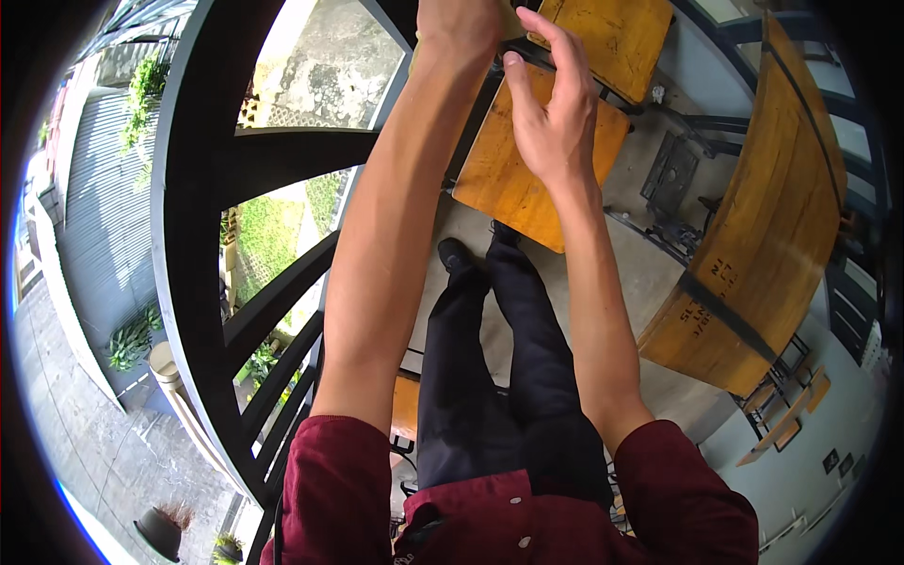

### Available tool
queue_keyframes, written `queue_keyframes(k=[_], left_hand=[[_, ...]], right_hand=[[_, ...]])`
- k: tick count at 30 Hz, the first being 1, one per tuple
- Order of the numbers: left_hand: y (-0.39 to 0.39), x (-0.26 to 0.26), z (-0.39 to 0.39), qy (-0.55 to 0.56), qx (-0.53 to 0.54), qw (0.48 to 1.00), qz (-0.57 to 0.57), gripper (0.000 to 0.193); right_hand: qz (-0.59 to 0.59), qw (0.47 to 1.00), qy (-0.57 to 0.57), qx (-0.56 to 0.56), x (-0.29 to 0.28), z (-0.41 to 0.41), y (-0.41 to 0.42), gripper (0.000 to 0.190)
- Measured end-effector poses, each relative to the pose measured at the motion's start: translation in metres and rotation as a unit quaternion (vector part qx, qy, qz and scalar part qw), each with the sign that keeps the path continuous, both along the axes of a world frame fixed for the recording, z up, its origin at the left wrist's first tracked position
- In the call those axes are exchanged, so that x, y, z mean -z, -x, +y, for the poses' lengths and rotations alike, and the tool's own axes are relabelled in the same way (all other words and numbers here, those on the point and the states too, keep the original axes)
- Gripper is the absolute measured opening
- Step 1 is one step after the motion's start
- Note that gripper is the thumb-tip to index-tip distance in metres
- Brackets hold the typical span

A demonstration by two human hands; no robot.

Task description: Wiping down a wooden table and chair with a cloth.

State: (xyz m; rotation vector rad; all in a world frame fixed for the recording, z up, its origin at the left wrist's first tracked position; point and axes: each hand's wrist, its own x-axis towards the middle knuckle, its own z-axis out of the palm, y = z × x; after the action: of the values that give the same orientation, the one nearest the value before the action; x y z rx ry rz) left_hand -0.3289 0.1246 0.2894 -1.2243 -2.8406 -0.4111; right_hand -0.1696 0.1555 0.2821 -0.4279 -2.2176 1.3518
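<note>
My left hand is raised at the top edge beside the dark window frame, with its fingers cut off by the picture. A pale yellowish piece of material, perhaps cloth, shows at its edge; whether the hand grips it cannot be made out. Just to the right, my right hand hangs in the air above a wooden seat or desk top. Its thumb and fingers are apart, with nothing seen between them. The fingertips come close to my left wrist.
A dark barred window frame runs down the left, with a corrugated roof and grass outside. Another wooden top stands ahead. On the right is a long wooden table bearing writing. My shoes are on the concrete floor.
</note>
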Motion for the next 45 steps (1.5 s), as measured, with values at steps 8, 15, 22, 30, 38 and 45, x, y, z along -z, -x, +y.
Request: queue_keyframes(k=[8, 15, 22, 30, 38, 45], left_hand=[[-0.096, 0.005, -0.129, -0.058, -0.111, 0.983, -0.132, 0.040], [-0.162, 0.056, -0.200, -0.335, -0.217, 0.916, -0.043, 0.054], [-0.182, 0.120, -0.196, -0.500, -0.195, 0.843, -0.030, 0.060], [-0.228, 0.203, -0.215, -0.461, -0.171, 0.849, -0.195, 0.056], [-0.178, 0.208, -0.183, -0.632, -0.143, 0.724, -0.237, 0.058], [-0.161, 0.099, -0.178, -0.658, -0.109, 0.697, -0.262, 0.044]], right_hand=[[-0.023, 0.999, 0.002, 0.033, 0.015, -0.023, -0.033, 0.034], [-0.055, 0.998, 0.006, 0.035, 0.033, -0.066, -0.060, 0.038], [-0.044, 0.997, -0.058, -0.002, 0.033, -0.090, -0.058, 0.046], [0.027, 0.858, -0.430, -0.281, 0.000, -0.098, 0.004, 0.022], [0.005, 0.834, -0.418, -0.360, -0.015, -0.087, 0.024, 0.021], [0.078, 0.909, -0.306, -0.273, 0.007, -0.098, 0.013, 0.025]])
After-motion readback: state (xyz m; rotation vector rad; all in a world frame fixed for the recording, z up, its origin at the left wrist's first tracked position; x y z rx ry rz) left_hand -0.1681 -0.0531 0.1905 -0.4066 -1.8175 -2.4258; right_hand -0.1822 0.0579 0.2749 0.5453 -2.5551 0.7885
